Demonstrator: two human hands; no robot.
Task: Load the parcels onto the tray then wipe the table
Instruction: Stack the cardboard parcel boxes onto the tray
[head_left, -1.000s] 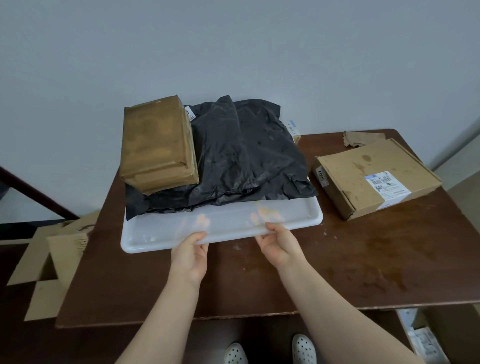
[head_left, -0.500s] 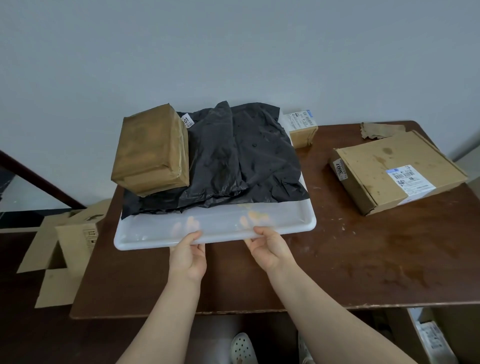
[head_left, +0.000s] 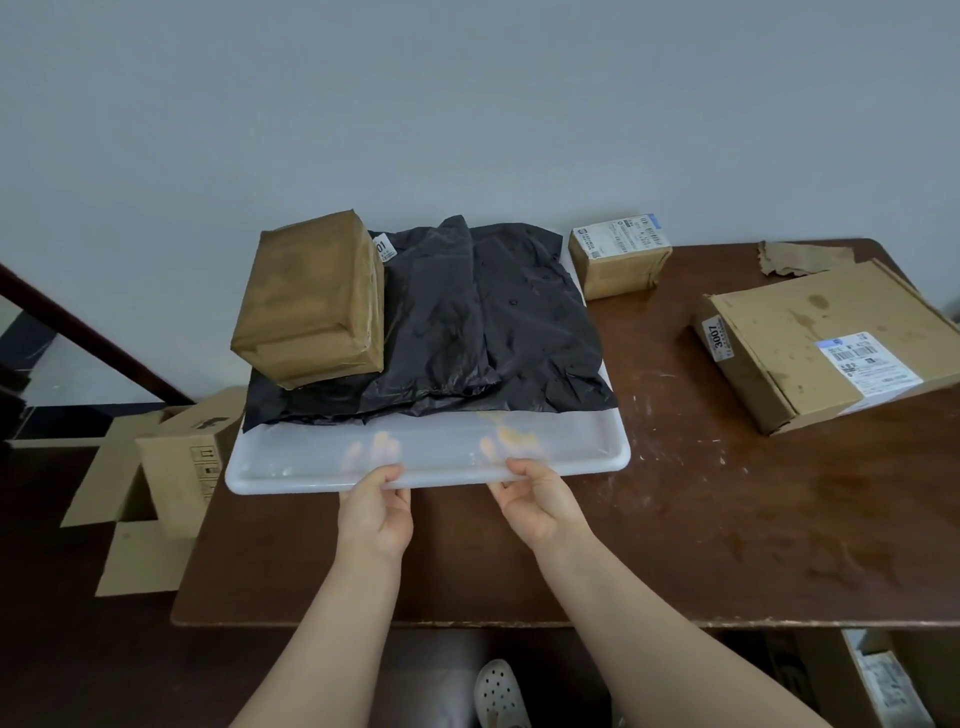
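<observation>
Grey wall (head_left: 467, 104) is backing the brown table (head_left: 727, 519). On the head camera, I am gripping the near rim of the white tray (head_left: 291, 467), left hand (head_left: 376, 512) and right hand (head_left: 537, 504) apart; black bag (head_left: 493, 322) and brown parcel (head_left: 311, 301) are lying on it.

The left hand (head_left: 375, 512) and the right hand (head_left: 540, 504) are seen bare, as are both forearms down to the lower edge of view. A white clog-style shoe (head_left: 500, 693), pierced with round holes, is worn below. What may be pale grey trouser fabric is glimpsed beside it.
</observation>
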